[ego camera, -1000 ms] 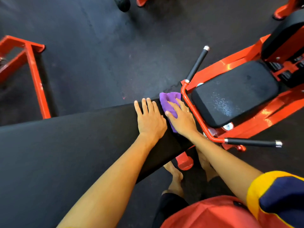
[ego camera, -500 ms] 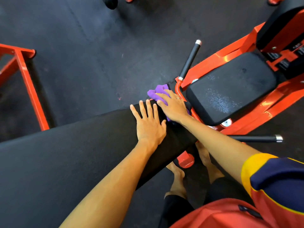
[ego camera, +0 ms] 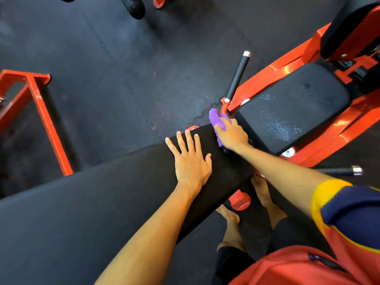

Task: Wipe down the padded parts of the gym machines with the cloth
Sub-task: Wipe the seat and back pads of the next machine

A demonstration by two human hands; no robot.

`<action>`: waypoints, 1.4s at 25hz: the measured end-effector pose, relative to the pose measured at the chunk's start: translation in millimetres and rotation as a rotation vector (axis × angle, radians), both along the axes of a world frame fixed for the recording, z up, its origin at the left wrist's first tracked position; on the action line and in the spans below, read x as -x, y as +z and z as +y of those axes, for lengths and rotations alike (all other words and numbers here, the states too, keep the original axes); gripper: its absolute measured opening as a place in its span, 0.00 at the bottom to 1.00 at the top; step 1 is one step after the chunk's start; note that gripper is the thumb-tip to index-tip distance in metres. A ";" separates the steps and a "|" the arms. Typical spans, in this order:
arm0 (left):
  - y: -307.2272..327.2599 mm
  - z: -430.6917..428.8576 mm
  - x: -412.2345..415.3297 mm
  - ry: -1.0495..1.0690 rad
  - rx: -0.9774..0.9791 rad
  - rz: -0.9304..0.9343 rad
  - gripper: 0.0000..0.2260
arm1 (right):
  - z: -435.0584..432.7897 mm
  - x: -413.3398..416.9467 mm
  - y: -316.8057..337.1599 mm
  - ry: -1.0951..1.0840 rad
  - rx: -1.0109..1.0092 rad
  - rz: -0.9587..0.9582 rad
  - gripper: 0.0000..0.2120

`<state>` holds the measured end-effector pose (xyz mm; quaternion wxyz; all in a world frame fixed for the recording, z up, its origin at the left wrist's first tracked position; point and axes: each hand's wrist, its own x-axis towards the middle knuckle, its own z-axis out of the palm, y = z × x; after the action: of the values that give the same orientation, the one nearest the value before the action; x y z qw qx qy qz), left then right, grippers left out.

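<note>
Cloth (ego camera: 215, 118) in curled right hand (ego camera: 232, 135) at pad (ego camera: 98, 204) end; left hand (ego camera: 191, 163) flat.

Matt black and a bit grainy on the long pad (ego camera: 102, 202). Soft, fuzzy purple cloth (ego camera: 214, 118). Black seat pad (ego camera: 292, 108), dull, with shiny wet-looking specks. Glossy orange paint on the metal frame (ego camera: 273, 73). Dull black grip on the handle (ego camera: 238, 75), shiny silver metal cap. Rough dark rubber floor (ego camera: 102, 68).

A red shirt (ego camera: 292, 266), its short sleeve (ego camera: 353, 208) navy with a broad yellow band at the hem, black trousers (ego camera: 230, 262), bare feet (ego camera: 231, 221), forearms uncovered.
</note>
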<state>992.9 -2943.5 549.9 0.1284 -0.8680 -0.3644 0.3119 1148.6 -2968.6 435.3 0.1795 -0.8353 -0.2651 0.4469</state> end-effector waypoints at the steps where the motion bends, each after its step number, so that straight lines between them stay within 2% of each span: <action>1: -0.4 0.0 -0.4 -0.003 -0.004 0.002 0.34 | -19.1 14.4 8.4 0.017 -0.062 -0.036 0.25; 4: -5.1 1.0 -1.5 0.011 -0.013 0.004 0.34 | -69.4 33.8 11.7 0.069 -0.134 -0.074 0.28; 8: -4.0 2.1 -3.8 0.013 -0.002 0.018 0.34 | -61.6 -2.8 -19.3 -0.038 0.050 0.035 0.25; 11: -2.4 0.3 -2.5 -0.019 0.019 0.036 0.34 | -58.5 -7.3 -22.6 -0.147 0.128 0.106 0.27; 14: 0.0 1.2 -3.3 -0.017 0.040 0.033 0.34 | -74.1 31.3 2.1 -0.147 0.109 -0.009 0.27; 18: 2.3 -0.3 -4.6 -0.062 0.105 0.038 0.33 | -124.6 87.1 37.3 -0.088 -0.133 -0.210 0.25; 20: 3.7 0.5 -4.2 -0.071 0.135 0.043 0.33 | -143.7 96.1 22.6 -0.198 -0.178 -0.166 0.24; 24: 4.7 1.8 -2.7 -0.116 0.185 0.058 0.32 | -137.1 77.0 -1.0 -0.822 -0.138 0.189 0.26; 26: 6.0 -0.3 0.1 -0.138 0.229 0.069 0.32 | -125.5 85.4 14.3 -1.009 -0.147 0.249 0.25; 29: 2.1 -2.0 1.3 -0.158 0.257 0.063 0.31 | -115.9 138.5 63.6 -1.033 -0.154 0.199 0.23; 32: -0.9 -2.9 0.4 -0.164 0.281 0.057 0.31 | -119.7 184.6 91.9 -1.011 -0.262 0.186 0.23; 35: -1.3 -1.9 -0.6 -0.157 0.290 0.042 0.31 | -117.0 161.1 80.9 -0.939 -0.249 0.108 0.15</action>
<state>993.5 -2945.4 548.6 0.0331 -0.8966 -0.2437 0.3682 987.5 -3085.6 516.2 0.4737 -0.8124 0.0988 0.3254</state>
